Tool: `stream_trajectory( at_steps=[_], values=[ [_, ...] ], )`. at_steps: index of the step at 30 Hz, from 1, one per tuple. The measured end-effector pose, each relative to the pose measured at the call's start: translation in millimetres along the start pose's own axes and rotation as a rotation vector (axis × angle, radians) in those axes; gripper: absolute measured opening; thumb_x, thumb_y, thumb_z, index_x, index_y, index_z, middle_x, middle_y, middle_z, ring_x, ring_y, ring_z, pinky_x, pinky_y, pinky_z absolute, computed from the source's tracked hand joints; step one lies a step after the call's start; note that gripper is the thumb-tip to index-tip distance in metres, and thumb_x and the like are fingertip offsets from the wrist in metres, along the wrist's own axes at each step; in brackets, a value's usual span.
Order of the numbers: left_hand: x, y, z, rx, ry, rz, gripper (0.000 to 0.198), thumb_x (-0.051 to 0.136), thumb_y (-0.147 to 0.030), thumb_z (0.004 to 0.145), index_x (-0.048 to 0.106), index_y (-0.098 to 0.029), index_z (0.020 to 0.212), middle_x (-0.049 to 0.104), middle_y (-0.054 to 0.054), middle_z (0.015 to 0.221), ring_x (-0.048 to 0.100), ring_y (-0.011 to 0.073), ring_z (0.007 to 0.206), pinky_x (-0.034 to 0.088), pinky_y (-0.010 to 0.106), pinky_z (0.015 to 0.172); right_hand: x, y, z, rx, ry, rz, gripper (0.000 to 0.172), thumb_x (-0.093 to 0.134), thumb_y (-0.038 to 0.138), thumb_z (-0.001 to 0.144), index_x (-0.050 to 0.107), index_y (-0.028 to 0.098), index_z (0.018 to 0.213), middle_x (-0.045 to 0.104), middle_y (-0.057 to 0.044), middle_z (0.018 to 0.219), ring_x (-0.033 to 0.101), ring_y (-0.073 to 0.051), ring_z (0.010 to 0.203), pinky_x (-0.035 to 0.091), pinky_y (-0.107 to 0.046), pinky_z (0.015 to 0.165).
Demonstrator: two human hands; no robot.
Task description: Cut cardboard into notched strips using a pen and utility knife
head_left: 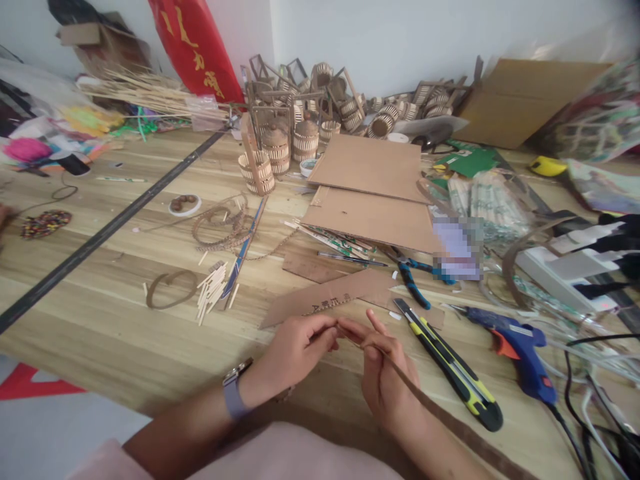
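Cluttered wooden worktable (125, 313), both hands pinching one narrow cardboard strip (425, 403).

From my seat, the left hand (295, 350) is closed to a fingertip pinch on the strip's near end, and the right hand (383, 377) is curled round it just beside — the strip trails back along the right forearm. I judge this the shaping step: working the end before it is joined. The next move calls for a firm, even grip. A utility knife (450, 363) and blue glue gun (520, 350) lie near the right hand.
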State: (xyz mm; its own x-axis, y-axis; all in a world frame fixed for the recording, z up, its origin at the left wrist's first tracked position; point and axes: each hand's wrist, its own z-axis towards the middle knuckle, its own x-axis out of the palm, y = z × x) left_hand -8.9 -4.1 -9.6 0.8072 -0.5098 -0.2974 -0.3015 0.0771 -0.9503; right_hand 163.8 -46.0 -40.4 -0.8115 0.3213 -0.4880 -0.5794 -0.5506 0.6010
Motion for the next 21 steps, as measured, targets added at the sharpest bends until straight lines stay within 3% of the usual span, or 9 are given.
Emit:
stream_trajectory(
  at_steps=[3,6,17,21],
  values=[
    [0.9,1.3,-1.2,0.011,-0.012,0.024,0.028,0.048,-0.029,0.099,0.072,-0.016,0.096,0.073,0.002,0.08,0.067,0.0137,0.074,0.045,0.02,0.067,-4.5,5.4,7.5,0.038,-0.022,-0.032,0.014,0.033,0.022,0.104,0.046,0.026,0.101,0.08,-0.005,0.094,0.075,-0.023,0.099,0.062,-0.042,0.085],
    [2.0,3.5,-2.3,0.016,-0.025,0.026,0.027,0.049,-0.026,0.096,0.072,-0.015,0.089,0.073,0.003,0.078,0.066,0.0139,0.073,0.045,0.02,0.065,-7.3,7.5,11.3,0.078,-0.021,-0.045,0.018,0.033,0.027,0.106,0.048,0.027,0.097,0.079,-0.004,0.089,0.074,-0.024,0.101,0.062,-0.037,0.074],
    [0.5,1.0,-0.3,0.014,-0.03,0.012,0.025,0.05,-0.026,0.094,0.074,-0.016,0.091,0.076,0.003,0.084,0.068,0.0146,0.076,0.046,0.021,0.067,-8.6,6.0,12.2,0.144,-0.036,-0.055,0.023,0.034,0.028,0.105,0.054,0.027,0.095,0.078,-0.004,0.083,0.075,-0.024,0.099,0.06,-0.038,0.08],
    [-1.0,0.0,0.2,0.036,-0.054,0.014,0.023,0.052,-0.021,0.089,0.074,-0.015,0.084,0.075,0.003,0.079,0.065,0.0138,0.071,0.044,0.02,0.063,-9.1,3.5,10.1,0.282,-0.012,0.114,0.026,0.036,0.032,0.104,0.055,0.027,0.088,0.076,-0.006,0.079,0.075,-0.025,0.094,0.061,-0.037,0.075]
  ],
)
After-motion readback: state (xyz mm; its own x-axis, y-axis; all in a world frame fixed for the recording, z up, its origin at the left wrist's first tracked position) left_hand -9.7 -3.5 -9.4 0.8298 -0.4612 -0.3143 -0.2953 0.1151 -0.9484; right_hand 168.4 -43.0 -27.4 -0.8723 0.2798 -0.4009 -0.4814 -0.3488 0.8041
